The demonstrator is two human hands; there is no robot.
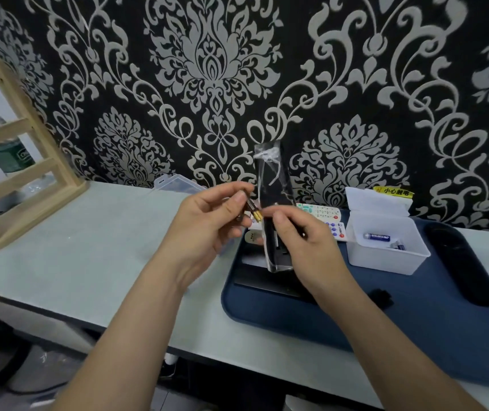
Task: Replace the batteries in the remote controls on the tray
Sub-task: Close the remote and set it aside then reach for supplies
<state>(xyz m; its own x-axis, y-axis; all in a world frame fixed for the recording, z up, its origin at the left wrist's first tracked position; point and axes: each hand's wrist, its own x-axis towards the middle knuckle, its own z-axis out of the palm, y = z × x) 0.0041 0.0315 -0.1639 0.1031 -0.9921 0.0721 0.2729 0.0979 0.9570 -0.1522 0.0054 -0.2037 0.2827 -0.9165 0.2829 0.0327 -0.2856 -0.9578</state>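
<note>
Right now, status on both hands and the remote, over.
Left hand pinching two batteries. Right hand gripping black remote, upright above tray. Clear plastic wrap on remote.

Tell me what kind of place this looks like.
Probably a home desk: a pale grey-green tabletop against black-and-silver damask wallpaper, a light wooden slatted rack, a dark blue plastic tray holding white remote controls.

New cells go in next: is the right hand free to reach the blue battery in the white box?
Probably not yet: the right hand grips the black remote. The white box is open, the blue battery uncovered, so the path itself looks free.
</note>
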